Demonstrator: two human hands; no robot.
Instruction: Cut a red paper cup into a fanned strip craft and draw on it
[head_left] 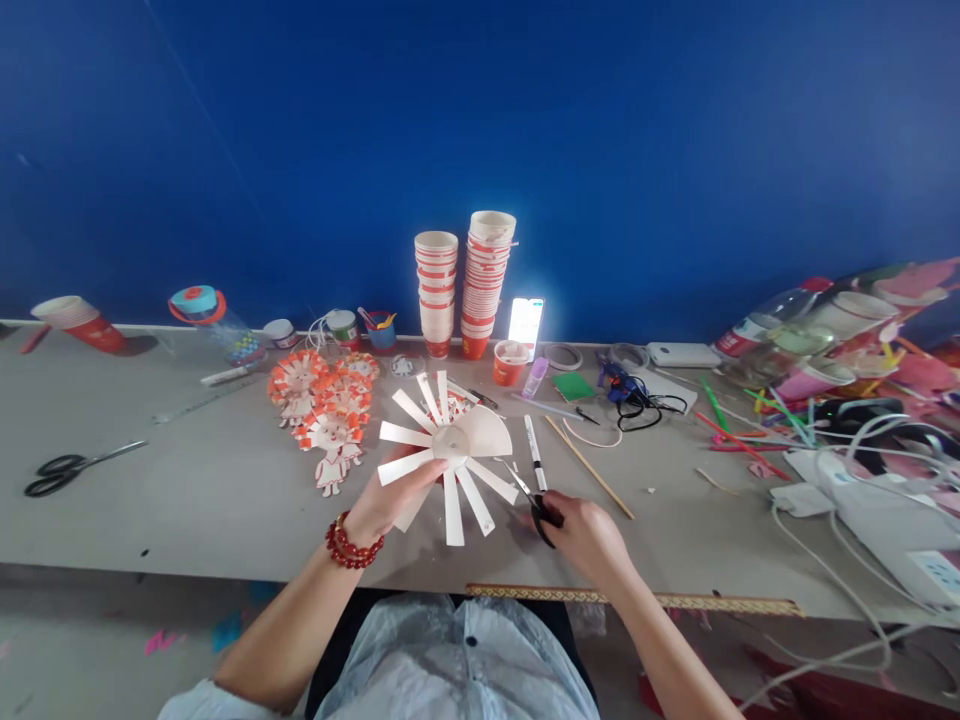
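My left hand [401, 492] grips a paper cup [455, 440] whose wall is cut into white strips that fan outward around its base. One broad section at the upper right is uncut. My right hand [581, 530] is closed around the black handles of a pair of scissors [536, 500]. The scissor blades point up and left, close to the strips at the cup's right side. A black-and-white marker [535, 452] lies just beyond the scissors, with a wooden stick [589, 467] to its right.
Two tall stacks of paper cups [436, 290] stand against the blue wall beside a lit phone [526, 325]. Orange-fringed paper figures [330, 432] lie left of centre. Another pair of scissors [64, 470] is at far left. Cables, a power strip [877, 535] and craft scraps crowd the right.
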